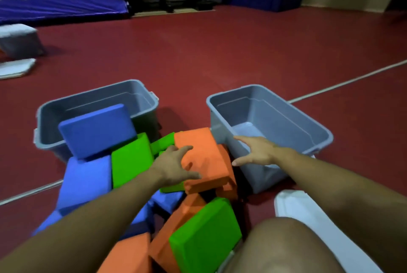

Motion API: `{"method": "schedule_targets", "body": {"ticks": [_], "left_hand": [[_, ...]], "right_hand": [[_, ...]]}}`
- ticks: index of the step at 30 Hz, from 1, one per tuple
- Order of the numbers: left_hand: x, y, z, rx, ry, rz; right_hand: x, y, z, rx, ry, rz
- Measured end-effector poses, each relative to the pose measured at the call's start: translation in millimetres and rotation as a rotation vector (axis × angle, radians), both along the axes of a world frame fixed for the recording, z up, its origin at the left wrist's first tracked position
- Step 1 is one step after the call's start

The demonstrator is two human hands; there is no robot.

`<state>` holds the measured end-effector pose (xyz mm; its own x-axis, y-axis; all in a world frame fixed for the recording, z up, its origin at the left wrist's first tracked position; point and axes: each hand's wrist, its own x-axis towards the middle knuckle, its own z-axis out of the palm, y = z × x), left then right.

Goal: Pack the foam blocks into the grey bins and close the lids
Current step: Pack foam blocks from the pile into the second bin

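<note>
Near the knee (284, 248), foam blocks (204, 237) lie heaped on the floor (220, 52), barely packed. Left hand (176, 167) presses spread fingers on an orange block (204, 158); right hand (257, 151) hovers open over the empty right bin (297, 118). Left bin (110, 99) holds a blue block (97, 129); lids not yet on.

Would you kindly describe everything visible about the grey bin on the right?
The right grey bin is an open, rectangular tub of smooth grey plastic with a rolled rim and rounded corners. It stands upright on the red floor, lidless and with no blocks visible inside, its pale bottom showing. An orange foam block lies close against its near left corner. The right hand reaches over its near rim with fingers spread; contact is unclear. A white, lid-like panel lies just before it.
</note>
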<state>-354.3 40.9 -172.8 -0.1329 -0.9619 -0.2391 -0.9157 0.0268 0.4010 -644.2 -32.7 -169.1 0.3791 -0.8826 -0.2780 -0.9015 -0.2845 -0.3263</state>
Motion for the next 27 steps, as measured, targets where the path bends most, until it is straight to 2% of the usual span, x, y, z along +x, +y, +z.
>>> {"method": "schedule_targets", "body": {"ticks": [5, 9, 13, 21, 27], "left_hand": [[-37.8, -12.2, -43.4, -0.103, -0.176, -0.132], [-52.7, -17.2, -71.1, -0.047, -0.244, -0.147], [-54.1, -18.1, -90.0, -0.13, -0.355, -0.16], [-37.3, -20.7, -96.0, -0.217, -0.29, -0.169], [-17.3, -13.3, -90.2, -0.252, -0.291, -0.213]], "right_hand": [[-37.8, -12.2, -55.8, 0.0, 0.056, -0.056], [-60.5, -11.2, -83.7, 0.027, 0.161, -0.057], [-61.6, -6.9, -91.6, -0.079, 0.32, 0.061], [-31.1, 10.0, -95.8, -0.187, 0.291, 0.039], [-10.2, 39.0, -92.1, -0.15, 0.262, -0.006]]}}
